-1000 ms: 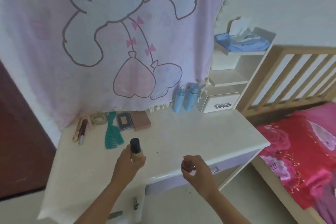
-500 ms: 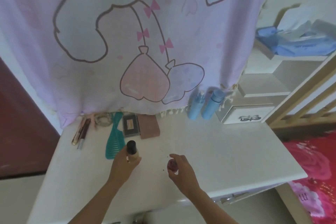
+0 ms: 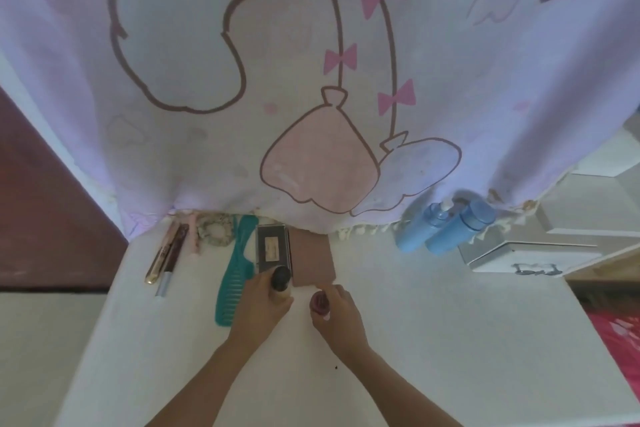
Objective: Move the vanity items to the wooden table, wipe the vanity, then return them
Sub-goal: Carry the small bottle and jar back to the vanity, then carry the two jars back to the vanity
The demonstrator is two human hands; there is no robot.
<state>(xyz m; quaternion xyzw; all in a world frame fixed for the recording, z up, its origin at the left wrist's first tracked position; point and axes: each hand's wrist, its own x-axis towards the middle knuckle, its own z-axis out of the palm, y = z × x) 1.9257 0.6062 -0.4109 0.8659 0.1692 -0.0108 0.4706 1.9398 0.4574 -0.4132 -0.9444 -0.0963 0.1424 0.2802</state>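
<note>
Left hand (image 3: 263, 303): fingers curled round beige bottle with black cap (image 3: 281, 278), upright, body mostly hidden by hand — toward back edge of white surface (image 3: 433, 340). Right hand (image 3: 341, 317): fingers pinch small dark-red round jar (image 3: 319, 302) just beside it, blurred — contact with surface unclear.

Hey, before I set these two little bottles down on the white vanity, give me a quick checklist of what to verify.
1. Left hand grips the beige bottle with a black cap, upright: ok.
2. Right hand pinches the small dark-pink bottle: ok.
3. Bare space on the white vanity top right of the hands: ok.
4. Left hand clear of the teal plastic comb: cannot tell, they sit very close.
5. Bottle bases down on the vanity: cannot tell, the hands hide them.
6. Room in front of the flat brown case: cannot tell, both bottles are close to its near edge.
</note>
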